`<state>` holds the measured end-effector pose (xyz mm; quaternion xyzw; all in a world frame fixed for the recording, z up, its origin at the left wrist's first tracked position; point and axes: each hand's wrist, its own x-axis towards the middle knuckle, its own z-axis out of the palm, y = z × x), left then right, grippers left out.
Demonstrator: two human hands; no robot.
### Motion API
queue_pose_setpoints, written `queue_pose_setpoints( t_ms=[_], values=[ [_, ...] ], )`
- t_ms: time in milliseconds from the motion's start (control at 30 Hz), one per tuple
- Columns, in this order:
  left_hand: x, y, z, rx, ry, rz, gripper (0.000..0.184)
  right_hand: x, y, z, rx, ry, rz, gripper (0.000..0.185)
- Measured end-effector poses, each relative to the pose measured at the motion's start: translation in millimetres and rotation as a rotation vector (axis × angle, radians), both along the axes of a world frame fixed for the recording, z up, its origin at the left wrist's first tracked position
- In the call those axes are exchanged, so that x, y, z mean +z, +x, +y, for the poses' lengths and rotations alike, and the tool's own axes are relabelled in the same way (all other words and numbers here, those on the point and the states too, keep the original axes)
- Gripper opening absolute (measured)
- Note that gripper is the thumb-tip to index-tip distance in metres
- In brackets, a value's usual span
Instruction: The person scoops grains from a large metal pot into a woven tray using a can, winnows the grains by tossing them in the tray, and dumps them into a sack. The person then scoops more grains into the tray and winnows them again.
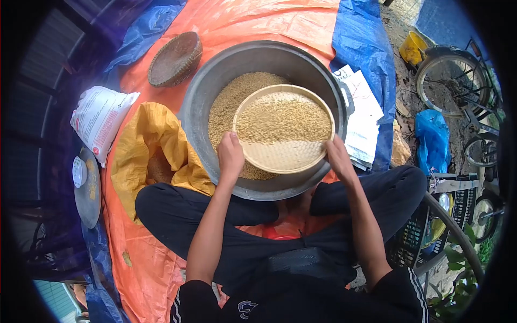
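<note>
A round woven tray (285, 157) with grain (283, 118) spread over its far part is held above a large grey metal basin (202, 91). My left hand (230, 156) grips the tray's left rim, and my right hand (339, 158) grips its right rim. The near part of the weave shows bare. More grain (223, 102) lies in the basin beneath the tray. Left of the basin stands an open yellow sack (129, 156), with some grain visible inside.
An orange tarp (242, 19) lies over a blue one (366, 37). Around the basin are a woven basket (175, 59), a white sack (102, 118), a round grey tray (89, 199) and flattened white bags (361, 113). A bicycle wheel (452, 60) stands at right.
</note>
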<state>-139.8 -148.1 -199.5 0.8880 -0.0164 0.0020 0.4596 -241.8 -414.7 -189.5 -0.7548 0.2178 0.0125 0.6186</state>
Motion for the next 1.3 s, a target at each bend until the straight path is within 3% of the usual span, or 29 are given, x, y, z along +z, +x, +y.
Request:
queue_pose_setpoints(
  t_ms=[67,133,267,400,500,600,800,867,933,1033,1167,1300],
  values=[
    [-1.5,5.1,9.1,0.060,0.121,0.054,0.030,-13.4,0.4,8.1,-0.058,0.000,-0.143,0.017],
    [-2.7,-0.2,6.9,0.086,0.165,0.030,0.031,-6.3,4.7,-1.3,-0.001,0.195,0.051,0.017],
    [-3.5,-5.7,1.3,0.052,0.145,0.096,0.031,-20.0,1.2,-3.0,-0.005,0.113,0.045,0.019],
    [-3.8,-1.1,7.1,0.064,0.151,0.091,0.031,-2.3,5.0,-5.3,-0.001,0.207,0.129,0.020],
    [-7.2,-2.8,3.8,0.013,0.161,0.150,0.032,10.1,4.1,8.4,-0.016,0.110,0.061,0.019],
    [-7.3,3.8,9.8,0.095,0.196,0.110,0.032,-0.1,0.8,15.4,0.019,0.143,0.080,0.018],
    [-10.2,-1.0,6.3,0.081,0.174,0.027,0.031,-10.5,9.8,5.8,0.028,0.123,-0.019,0.015],
    [3.8,-4.5,5.1,0.090,0.037,-0.155,0.030,-9.8,8.1,10.3,-0.005,0.127,-0.021,0.015],
    [20.2,-5.1,-0.7,0.100,0.018,-0.180,0.028,-8.9,8.2,13.5,-0.038,0.007,-0.271,0.016],
    [13.8,-2.3,-2.0,0.085,0.005,-0.210,0.025,3.4,7.7,9.1,0.010,0.105,-0.036,0.019],
    [10.2,-1.5,0.0,0.074,0.034,-0.115,0.029,-23.1,5.2,5.0,-0.024,0.130,-0.128,0.020],
    [7.3,-1.5,3.2,0.062,0.073,-0.098,0.029,-7.8,5.6,7.7,0.017,0.181,-0.032,0.020]
  ],
)
